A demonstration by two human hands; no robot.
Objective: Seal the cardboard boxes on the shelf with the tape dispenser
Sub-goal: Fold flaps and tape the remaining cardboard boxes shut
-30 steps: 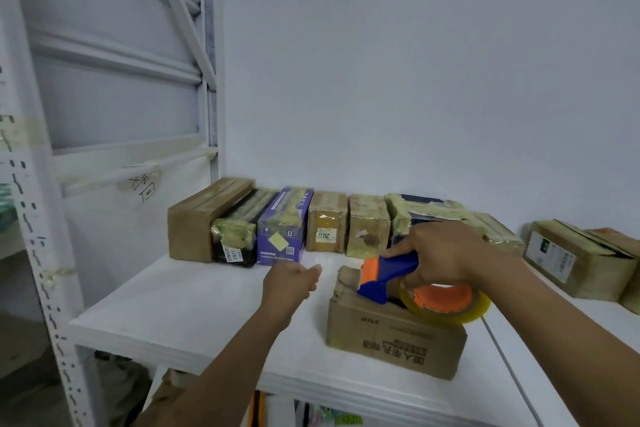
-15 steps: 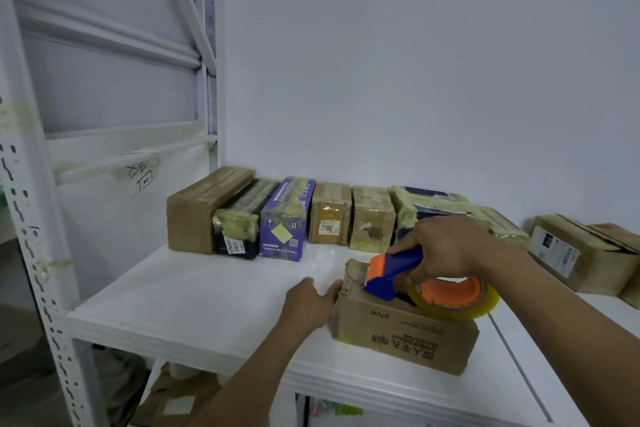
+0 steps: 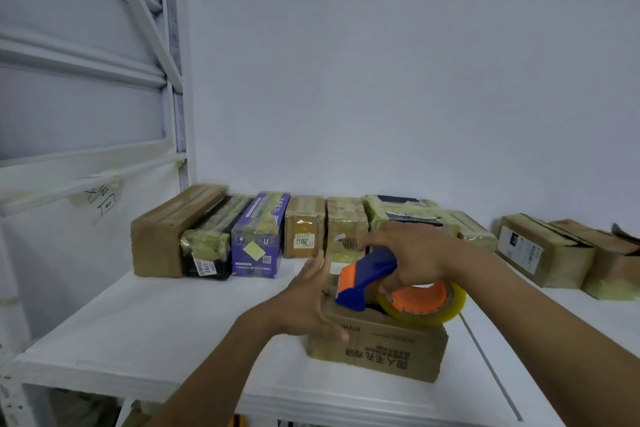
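A brown cardboard box (image 3: pixel 388 348) with printed characters lies near the front of the white shelf (image 3: pixel 145 333). My right hand (image 3: pixel 412 255) grips the blue and orange tape dispenser (image 3: pixel 367 282), whose clear tape roll (image 3: pixel 422 302) rests on the box's top. My left hand (image 3: pixel 308 302) is flat against the box's left end, fingers spread and pointing up, holding nothing.
A row of taped boxes (image 3: pixel 256 236) lines the back wall, among them a purple one (image 3: pixel 258 248). Two more brown boxes (image 3: pixel 547 253) stand at the right. A white rack upright (image 3: pixel 175 80) rises at the left. The shelf's front edge (image 3: pixel 242 399) is close below.
My left hand moved right from beside the box and now presses its left end. The dispenser in my right hand stays on the box top.
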